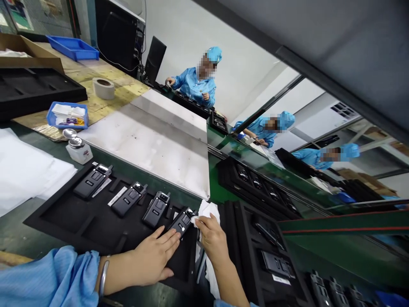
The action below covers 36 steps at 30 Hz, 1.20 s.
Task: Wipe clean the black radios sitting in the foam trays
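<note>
Black radio (182,220) (label up) in tray (102,232)

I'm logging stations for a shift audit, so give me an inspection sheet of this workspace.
Surface: dark green bench, partly covered by a white board.
Job's things: four black handheld radios in a black foam tray.
Clutter: white sheets, white bottle with metal top, tape roll, blue bin with small items.
Hands: left hand lies flat, fingertips on the rightmost radio; right hand pinches a white wad at its antenna end.
Cables: thin pale cable beside black equipment at the back.
Surroundings: three co-workers in blue caps; further foam trays at right.
</note>
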Each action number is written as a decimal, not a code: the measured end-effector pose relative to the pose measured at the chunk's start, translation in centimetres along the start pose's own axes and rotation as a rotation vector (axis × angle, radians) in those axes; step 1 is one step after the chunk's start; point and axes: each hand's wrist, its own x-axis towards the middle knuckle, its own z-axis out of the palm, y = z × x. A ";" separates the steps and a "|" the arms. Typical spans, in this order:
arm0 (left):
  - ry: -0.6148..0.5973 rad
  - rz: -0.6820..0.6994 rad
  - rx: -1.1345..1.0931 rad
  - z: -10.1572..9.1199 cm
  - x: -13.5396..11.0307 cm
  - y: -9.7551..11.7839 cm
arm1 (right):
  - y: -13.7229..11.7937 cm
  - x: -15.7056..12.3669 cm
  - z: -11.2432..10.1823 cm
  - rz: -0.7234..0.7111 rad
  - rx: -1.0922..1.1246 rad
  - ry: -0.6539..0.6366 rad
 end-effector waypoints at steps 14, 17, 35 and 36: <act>0.125 0.076 0.097 0.0 -0.5 0.3 | -10.1 -1.1 4.1 0.440 -0.027 0.075; 0.159 0.079 0.101 -0.6 -1.1 0.1 | -10.0 -1.5 2.8 0.462 0.089 0.014; 0.272 -0.113 0.096 -1.2 -6.2 -3.0 | -15.3 6.4 4.6 0.420 0.363 -0.041; 0.291 -0.116 0.098 -1.2 -6.5 -3.4 | -15.2 6.6 4.3 0.431 0.380 -0.024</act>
